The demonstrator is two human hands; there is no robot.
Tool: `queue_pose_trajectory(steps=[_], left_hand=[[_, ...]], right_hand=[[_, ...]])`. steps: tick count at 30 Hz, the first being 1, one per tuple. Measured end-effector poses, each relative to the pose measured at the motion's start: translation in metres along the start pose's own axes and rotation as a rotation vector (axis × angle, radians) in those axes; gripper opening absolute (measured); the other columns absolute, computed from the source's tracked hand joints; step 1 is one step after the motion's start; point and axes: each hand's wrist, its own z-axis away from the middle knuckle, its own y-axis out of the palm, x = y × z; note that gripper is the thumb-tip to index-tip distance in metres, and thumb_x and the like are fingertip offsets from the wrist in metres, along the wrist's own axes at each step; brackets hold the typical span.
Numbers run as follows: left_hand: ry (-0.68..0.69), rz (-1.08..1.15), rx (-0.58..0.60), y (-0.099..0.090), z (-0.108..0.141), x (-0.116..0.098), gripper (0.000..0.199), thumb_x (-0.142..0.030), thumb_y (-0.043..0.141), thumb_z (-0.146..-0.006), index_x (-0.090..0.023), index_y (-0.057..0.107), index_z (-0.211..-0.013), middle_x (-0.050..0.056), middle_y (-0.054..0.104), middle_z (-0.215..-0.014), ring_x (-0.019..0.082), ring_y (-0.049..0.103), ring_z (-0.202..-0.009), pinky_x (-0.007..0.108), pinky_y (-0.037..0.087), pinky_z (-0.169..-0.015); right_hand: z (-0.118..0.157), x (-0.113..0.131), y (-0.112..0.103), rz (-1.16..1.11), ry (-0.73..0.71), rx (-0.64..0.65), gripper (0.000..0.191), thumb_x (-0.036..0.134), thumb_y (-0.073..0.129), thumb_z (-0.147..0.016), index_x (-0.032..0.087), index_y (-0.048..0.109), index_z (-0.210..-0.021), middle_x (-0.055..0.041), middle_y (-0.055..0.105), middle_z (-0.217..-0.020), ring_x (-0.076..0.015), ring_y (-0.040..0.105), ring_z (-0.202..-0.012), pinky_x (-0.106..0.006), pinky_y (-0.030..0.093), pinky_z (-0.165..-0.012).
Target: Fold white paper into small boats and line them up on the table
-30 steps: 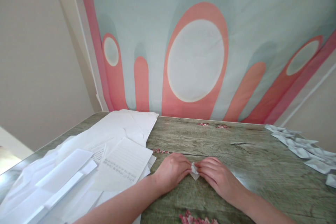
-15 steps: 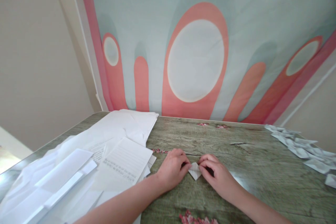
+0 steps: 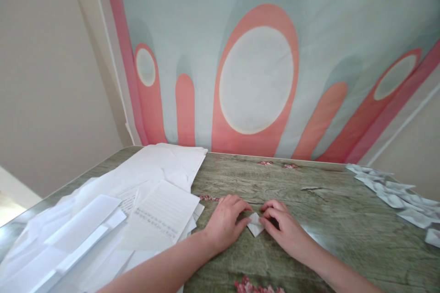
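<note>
Between my two hands a small folded white paper (image 3: 255,225) lies low over the wooden table, one corner pointing toward me. My left hand (image 3: 228,220) is at its left edge, thumb and fingers curled round that side. On the opposite side my right hand (image 3: 280,224) pinches the right edge with thumb and forefinger. The other fingers of both hands are bent.
Loose white sheets and folded strips (image 3: 84,219) cover the left of the wooden table (image 3: 233,174), a lined sheet (image 3: 165,210) on top. Folded paper pieces (image 3: 395,192) line the right edge. A patterned backdrop (image 3: 202,9) rises behind the table.
The fingers of my left hand have lifted and spread slightly from the thumb at the paper's left edge. The folded paper has shifted very slightly.
</note>
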Motion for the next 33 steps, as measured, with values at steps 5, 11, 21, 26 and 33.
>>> queue_pose_trajectory(steps=[5,11,21,26,33], left_hand=[[0.197,-0.206,0.053,-0.009,0.006,-0.014,0.026,-0.024,0.056,-0.086,-0.027,0.053,-0.112,0.001,0.058,-0.106,0.022,0.046,-0.103,0.037,0.033,-0.089],[0.231,-0.333,0.091,-0.008,0.011,-0.021,0.035,-0.036,0.054,-0.087,-0.019,0.051,-0.117,0.004,0.058,-0.108,0.024,0.044,-0.108,0.039,0.03,-0.096],[0.214,-0.359,0.142,-0.01,0.011,-0.025,0.038,-0.042,0.051,-0.087,-0.017,0.052,-0.115,0.005,0.059,-0.107,0.023,0.045,-0.107,0.038,0.031,-0.096],[0.21,-0.351,0.147,-0.009,0.012,-0.025,0.038,-0.041,0.051,-0.087,-0.016,0.052,-0.115,0.006,0.059,-0.106,0.023,0.045,-0.107,0.038,0.031,-0.096],[0.216,-0.382,0.155,-0.005,0.012,-0.026,0.035,-0.04,0.051,-0.088,-0.015,0.054,-0.112,0.006,0.06,-0.102,0.024,0.045,-0.107,0.038,0.029,-0.097]], right_hand=[[-0.001,0.002,-0.001,-0.01,0.006,0.019,0.016,0.022,0.049,-0.084,0.019,0.058,-0.072,-0.0066,0.053,-0.097,-0.0212,0.048,-0.098,-0.036,0.039,-0.089],[-0.001,-0.001,0.0,-0.006,0.008,0.02,0.015,0.022,0.05,-0.084,0.019,0.058,-0.072,-0.0066,0.053,-0.097,-0.0208,0.049,-0.099,-0.034,0.039,-0.089],[-0.001,-0.007,0.004,0.012,-0.048,-0.033,0.013,0.02,0.049,-0.083,0.019,0.055,-0.072,-0.0067,0.053,-0.097,-0.0213,0.05,-0.099,-0.038,0.041,-0.088],[0.0,-0.008,0.004,0.019,-0.057,-0.057,0.01,0.02,0.052,-0.081,0.02,0.053,-0.071,-0.0068,0.054,-0.096,-0.0218,0.051,-0.097,-0.038,0.043,-0.086],[0.0,-0.006,0.004,0.034,-0.057,-0.037,0.01,0.018,0.053,-0.081,0.019,0.051,-0.071,-0.0066,0.052,-0.098,-0.021,0.049,-0.098,-0.037,0.042,-0.086]])
